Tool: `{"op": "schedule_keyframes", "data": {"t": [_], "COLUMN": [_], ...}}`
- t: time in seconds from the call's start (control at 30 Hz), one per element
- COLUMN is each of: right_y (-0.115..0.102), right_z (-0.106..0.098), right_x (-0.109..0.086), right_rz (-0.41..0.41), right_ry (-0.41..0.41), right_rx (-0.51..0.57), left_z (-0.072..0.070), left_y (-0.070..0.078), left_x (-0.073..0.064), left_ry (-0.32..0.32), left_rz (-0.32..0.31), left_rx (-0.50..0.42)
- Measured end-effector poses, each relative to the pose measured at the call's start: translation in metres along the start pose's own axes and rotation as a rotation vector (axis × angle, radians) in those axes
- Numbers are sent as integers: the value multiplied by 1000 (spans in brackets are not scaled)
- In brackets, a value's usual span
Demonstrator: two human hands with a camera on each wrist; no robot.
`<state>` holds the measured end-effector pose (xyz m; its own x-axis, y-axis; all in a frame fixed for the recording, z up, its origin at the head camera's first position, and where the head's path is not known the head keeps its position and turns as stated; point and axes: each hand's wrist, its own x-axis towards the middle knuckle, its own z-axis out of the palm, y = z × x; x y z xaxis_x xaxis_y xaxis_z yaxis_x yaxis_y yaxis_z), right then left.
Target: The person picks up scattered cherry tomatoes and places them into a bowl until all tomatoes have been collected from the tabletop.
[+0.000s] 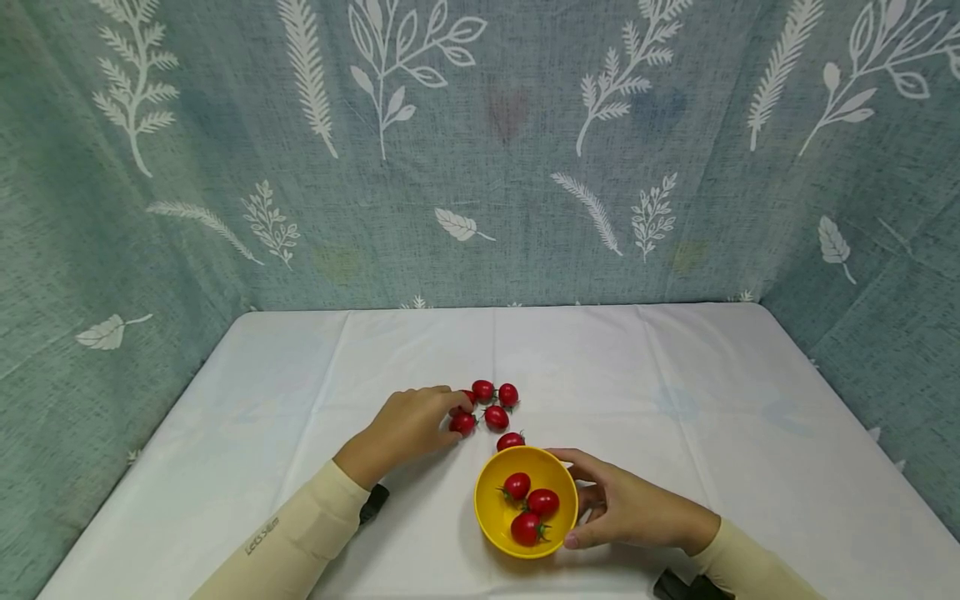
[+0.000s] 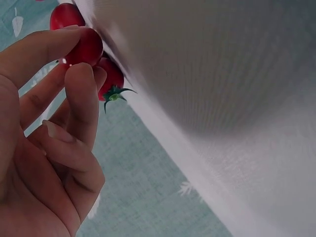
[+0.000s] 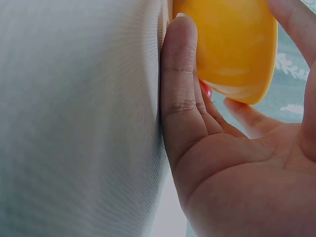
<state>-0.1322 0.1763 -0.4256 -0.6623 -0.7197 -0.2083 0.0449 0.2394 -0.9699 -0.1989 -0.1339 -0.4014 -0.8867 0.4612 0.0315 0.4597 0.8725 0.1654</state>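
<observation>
In the head view my left hand [image 1: 408, 429] is at a loose group of cherry tomatoes [image 1: 496, 417] on the white cloth. The left wrist view shows thumb and finger pinching one cherry tomato [image 2: 88, 48], with another tomato [image 2: 112, 79] right behind it, its green calyx showing. A yellow bowl [image 1: 485, 517] stands nearer me, holding three cherry tomatoes [image 1: 542, 502]. My right hand [image 1: 633, 504] grips the bowl's right side, thumb at the near side and fingers curving round the far side. In the right wrist view the little finger lies along the cloth beside the bowl [image 3: 237, 44].
One cherry tomato [image 1: 511, 441] lies just beyond the bowl's far rim. The table's white cloth [image 1: 600, 358] reaches back to a green leaf-patterned curtain [image 1: 517, 200], which also rises along both sides. Dark straps [image 1: 372, 503] are on both wrists.
</observation>
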Motion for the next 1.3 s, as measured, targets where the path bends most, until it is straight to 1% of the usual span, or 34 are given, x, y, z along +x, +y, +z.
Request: {"op": "schedule_keyframes", "data": {"t": [0.23, 0.47, 0.6, 0.83, 1.0, 1.17, 1.3], "right_y": [0, 2, 3, 1, 1, 2, 1], "right_z": [0, -1, -1, -1, 0, -1, -1], "right_x": [0, 1, 1, 0, 0, 0, 0], "right_rz": [3, -6, -16, -9, -12, -27, -21], "right_ry": [0, -9, -16, -9, -11, -19, -22], "right_rx": [4, 14, 20, 21, 18, 10, 17], "left_z": [-6, -13, -18, -23, -25, -26, -27], "left_y": [2, 9, 16, 28, 34, 39, 45], "left_x": [-5, -12, -17, -25, -28, -29, -30], "left_ry": [18, 25, 34, 96, 89, 107, 79], "left_rz": [8, 24, 43, 132, 163, 201, 225], "left_rx": [9, 2, -2, -6, -8, -10, -19]}}
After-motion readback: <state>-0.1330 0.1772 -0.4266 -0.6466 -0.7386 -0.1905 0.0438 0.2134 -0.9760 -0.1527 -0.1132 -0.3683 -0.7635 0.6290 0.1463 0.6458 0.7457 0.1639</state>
